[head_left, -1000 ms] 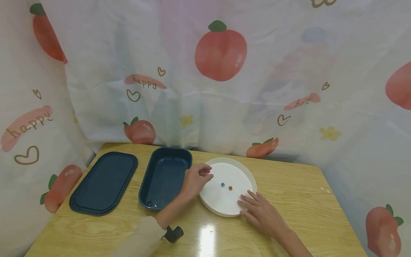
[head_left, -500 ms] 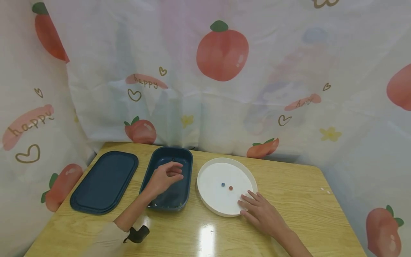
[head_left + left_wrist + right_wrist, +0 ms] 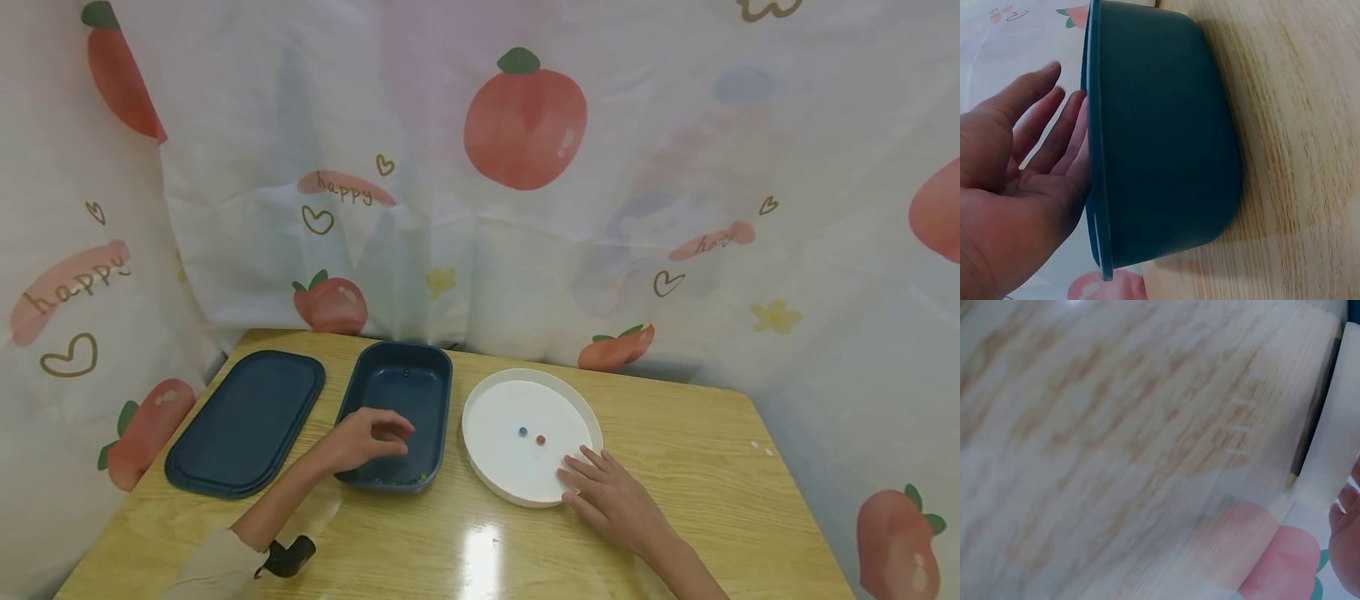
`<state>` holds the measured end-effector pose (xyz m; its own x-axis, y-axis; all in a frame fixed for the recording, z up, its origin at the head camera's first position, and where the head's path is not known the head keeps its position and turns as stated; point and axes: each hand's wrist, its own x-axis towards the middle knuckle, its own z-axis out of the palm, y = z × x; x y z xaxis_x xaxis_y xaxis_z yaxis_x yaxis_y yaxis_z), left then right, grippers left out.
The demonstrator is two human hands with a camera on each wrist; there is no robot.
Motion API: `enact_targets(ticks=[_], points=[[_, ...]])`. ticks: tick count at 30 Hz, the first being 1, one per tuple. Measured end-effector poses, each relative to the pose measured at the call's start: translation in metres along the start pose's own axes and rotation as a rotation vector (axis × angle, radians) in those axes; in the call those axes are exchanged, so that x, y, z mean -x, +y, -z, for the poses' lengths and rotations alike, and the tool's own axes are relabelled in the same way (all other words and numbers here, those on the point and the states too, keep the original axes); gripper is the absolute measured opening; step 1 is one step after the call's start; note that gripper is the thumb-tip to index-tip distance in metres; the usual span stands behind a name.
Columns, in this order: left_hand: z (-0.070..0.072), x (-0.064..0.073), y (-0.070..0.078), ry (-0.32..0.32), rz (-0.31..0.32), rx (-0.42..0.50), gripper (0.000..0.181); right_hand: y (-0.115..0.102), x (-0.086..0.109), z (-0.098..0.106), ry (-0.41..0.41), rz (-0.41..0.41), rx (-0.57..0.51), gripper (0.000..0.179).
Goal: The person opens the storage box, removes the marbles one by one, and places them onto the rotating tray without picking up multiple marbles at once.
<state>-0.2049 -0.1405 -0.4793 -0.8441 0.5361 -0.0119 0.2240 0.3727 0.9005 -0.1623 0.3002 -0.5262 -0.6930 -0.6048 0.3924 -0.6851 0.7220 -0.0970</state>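
Observation:
My left hand (image 3: 363,442) hovers over the dark blue box (image 3: 426,417), fingers loosely curved. In the left wrist view its thumb (image 3: 1038,81) stands apart from the fingers with nothing between them, right at the rim. A small dark bead (image 3: 406,372) lies at the box's far end, and small greenish spots show along its near end. The fingers of my right hand (image 3: 618,504) rest, spread and fairly straight, on the near right rim of a round white tray (image 3: 510,477). A blue bead (image 3: 522,432) and a reddish-brown bead (image 3: 541,440) sit in the tray.
A flat dark blue lid (image 3: 247,421) lies left of the box. All stand on a wooden table (image 3: 675,433), with a white curtain (image 3: 420,125) printed with fruit behind and at both sides. Two small white marks show at the table's right side.
My left hand has moved left from the tray's left rim to over the box, then slightly back toward me. My right hand and both beads in the tray have stayed put.

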Motion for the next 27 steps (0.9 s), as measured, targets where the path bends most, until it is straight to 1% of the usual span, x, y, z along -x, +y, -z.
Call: enact_targets(ticks=[4, 8, 10, 14, 21, 27], points=[[-0.004, -0.003, -0.002, -0.073, -0.015, -0.014, 0.03, 0.0, 0.0, -0.001, 0.005, 0.006, -0.003, 0.035], [-0.008, -0.006, -0.005, -0.122, -0.006, 0.005, 0.028, 0.001, 0.0, -0.002, 0.001, 0.006, -0.011, 0.035], [-0.009, -0.007, -0.008, -0.14, 0.005, 0.008, 0.027, 0.001, 0.0, -0.002, -0.003, 0.003, -0.01, 0.035], [-0.012, -0.009, -0.013, -0.173, 0.019, -0.014, 0.025, 0.002, 0.0, -0.002, -0.007, -0.003, -0.011, 0.035], [-0.014, -0.012, -0.018, -0.241, -0.003, -0.092, 0.022, 0.002, 0.001, -0.002, -0.002, -0.006, -0.009, 0.034], [-0.015, -0.013, -0.015, -0.261, -0.018, -0.144, 0.021, 0.002, 0.001, -0.002, 0.004, 0.0, -0.004, 0.034]])
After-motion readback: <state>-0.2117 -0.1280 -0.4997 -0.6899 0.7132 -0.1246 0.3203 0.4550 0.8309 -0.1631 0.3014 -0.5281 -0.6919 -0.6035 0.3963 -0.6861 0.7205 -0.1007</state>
